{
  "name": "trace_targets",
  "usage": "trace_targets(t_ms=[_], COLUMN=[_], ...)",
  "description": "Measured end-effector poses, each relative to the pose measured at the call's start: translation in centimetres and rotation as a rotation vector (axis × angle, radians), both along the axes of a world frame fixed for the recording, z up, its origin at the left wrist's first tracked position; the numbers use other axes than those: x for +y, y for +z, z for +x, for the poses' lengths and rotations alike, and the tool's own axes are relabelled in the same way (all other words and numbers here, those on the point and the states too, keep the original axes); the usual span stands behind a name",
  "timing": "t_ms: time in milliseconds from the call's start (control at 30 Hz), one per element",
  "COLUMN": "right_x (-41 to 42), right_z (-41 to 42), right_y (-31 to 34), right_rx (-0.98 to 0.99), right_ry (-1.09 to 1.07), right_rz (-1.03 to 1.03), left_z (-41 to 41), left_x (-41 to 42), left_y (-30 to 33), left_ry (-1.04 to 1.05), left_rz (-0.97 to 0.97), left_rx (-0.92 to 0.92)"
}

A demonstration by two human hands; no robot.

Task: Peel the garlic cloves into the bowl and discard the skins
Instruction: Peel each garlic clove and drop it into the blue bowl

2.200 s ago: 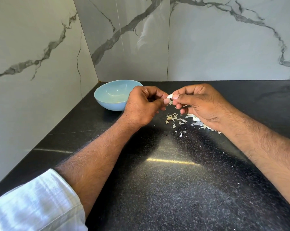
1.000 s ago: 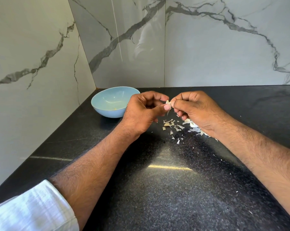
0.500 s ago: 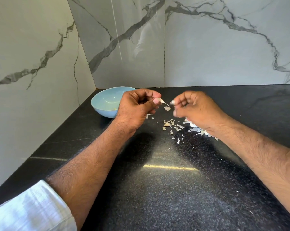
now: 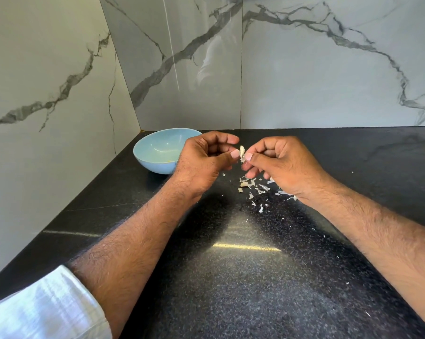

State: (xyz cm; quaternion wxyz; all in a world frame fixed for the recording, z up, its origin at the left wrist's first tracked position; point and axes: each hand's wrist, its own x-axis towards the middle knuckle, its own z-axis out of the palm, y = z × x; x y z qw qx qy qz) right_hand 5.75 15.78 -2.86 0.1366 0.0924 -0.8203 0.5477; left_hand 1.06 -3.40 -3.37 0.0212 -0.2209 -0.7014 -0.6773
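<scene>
Over the black counter (image 4: 231,277), your left hand (image 4: 201,162) and right hand (image 4: 284,165) pinch one garlic clove (image 4: 242,151) above the skins (image 4: 254,188), so scraps fall clear of the bowl (image 4: 155,152).

Black speckled stone countertop (image 4: 243,289) set into a corner, glossy grey-white marble-look wall panels (image 4: 328,77) with dark veins behind and at left, vertical panel seams, bright strip of light reflected on the counter

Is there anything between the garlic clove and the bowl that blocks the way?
Only the left hand, which pinches the clove together with the right hand, lies between it and the bowl. Nothing else stands there.
</scene>
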Motion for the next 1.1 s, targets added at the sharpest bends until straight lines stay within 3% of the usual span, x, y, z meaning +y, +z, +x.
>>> trace_targets(t_ms=[200, 400, 633, 733, 900, 1100], right_x=[0.1, 1.8, 1.3, 0.9, 0.6, 1.5], right_z=[0.0, -0.8, -2.0, -3.6, -5.5, -4.8], right_y=[0.0, -0.2, -0.8, -0.5, -0.7, -0.5], right_rx=[0.005, 0.008, 0.102, 0.114, 0.069, 0.057], right_ry=[0.015, -0.177, -0.201, -0.225, -0.01, -0.005], right_rz=[0.032, 0.074, 0.571, 0.644, 0.94, 0.908], left_z=[0.1, -0.6, -1.0, -1.2, -1.8, -2.0], left_x=[0.1, -1.1, -1.0, -1.1, -1.0, -0.8], left_y=[-0.3, 0.6, -0.1, -0.3, -0.6, -0.6], left_ry=[-0.024, 0.163, 0.179, 0.183, 0.178, 0.184], left_rz=[-0.102, -0.109, -0.267, -0.324, -0.351, -0.359], left_rx=[0.024, -0.023, 0.002, 0.026, 0.048, 0.041])
